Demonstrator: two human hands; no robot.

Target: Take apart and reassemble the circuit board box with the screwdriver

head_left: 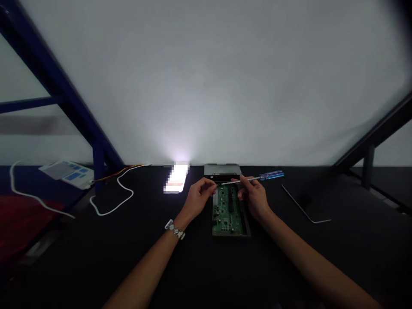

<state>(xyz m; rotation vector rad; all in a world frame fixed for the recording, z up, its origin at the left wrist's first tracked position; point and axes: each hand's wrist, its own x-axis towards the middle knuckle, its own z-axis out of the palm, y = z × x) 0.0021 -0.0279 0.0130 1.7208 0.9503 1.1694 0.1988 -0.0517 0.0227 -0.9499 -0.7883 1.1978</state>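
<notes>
Green circuit board point(227, 216) sits in a dark frame point(230, 235) on the black worktop point(189, 274). Right hand point(255, 199) grips a blue-handled screwdriver point(272, 175) over its far end; left hand point(197, 198) has fingers narrowed at the far-left corner (can't tell if holding anything).

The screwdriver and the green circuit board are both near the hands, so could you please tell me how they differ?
The screwdriver is long and slim with a blue handle and a pale, thin shaft, while the circuit board is flat, broad and green. The screwdriver is held by its shaft in the right hand, whereas the circuit board sits in a dark frame on the black table. Both are close to the right hand.
</notes>
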